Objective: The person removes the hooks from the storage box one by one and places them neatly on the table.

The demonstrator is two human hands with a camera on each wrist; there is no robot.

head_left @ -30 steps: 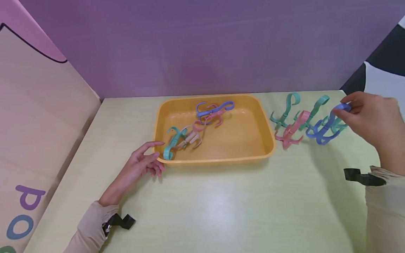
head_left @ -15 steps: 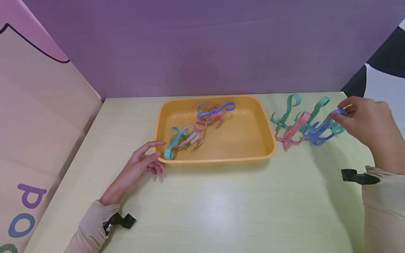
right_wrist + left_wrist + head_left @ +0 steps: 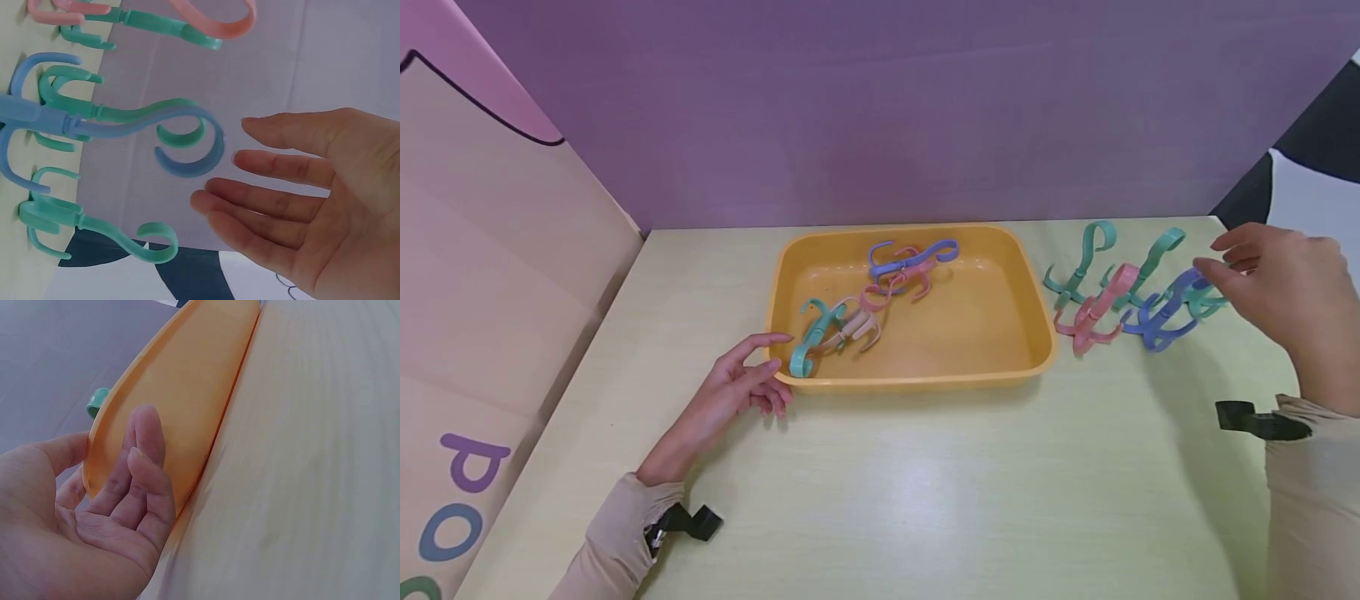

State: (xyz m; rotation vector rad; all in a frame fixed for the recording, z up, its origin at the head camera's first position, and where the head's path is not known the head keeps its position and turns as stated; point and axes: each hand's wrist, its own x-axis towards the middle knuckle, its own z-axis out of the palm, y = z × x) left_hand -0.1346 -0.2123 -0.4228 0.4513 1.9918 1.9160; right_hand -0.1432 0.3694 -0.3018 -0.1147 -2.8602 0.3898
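My right hand (image 3: pixel 1288 279) hovers just right of a blue plastic claw hook (image 3: pixel 1161 312) that stands upright on the table. In the right wrist view the fingers (image 3: pixel 275 169) are spread apart from the curl of the blue hook (image 3: pixel 187 169), holding nothing. Close to it stand a pink claw hook (image 3: pixel 1093 312) and green ones, one green hook (image 3: pixel 1206 302) partly hidden behind the blue. My left hand (image 3: pixel 733 387) touches the left front corner of a yellow tray (image 3: pixel 910 384); thumb and forefinger rest at its rim, the other fingers loosely bent outside its wall (image 3: pixel 181 394).
Inside the tray lie a blue hook (image 3: pixel 940 248) over a pink hook (image 3: pixel 880 298), and a green hook (image 3: pixel 812 337) beside a pale pink one (image 3: pixel 853 327). Purple cloth (image 3: pixel 880 117) backs the table (image 3: pixel 910 492); a printed panel (image 3: pixel 490 292) bounds the left.
My right hand set the blue hook slightly left among the others, then let go and drew back a little to the right. The left hand stayed at the tray corner.
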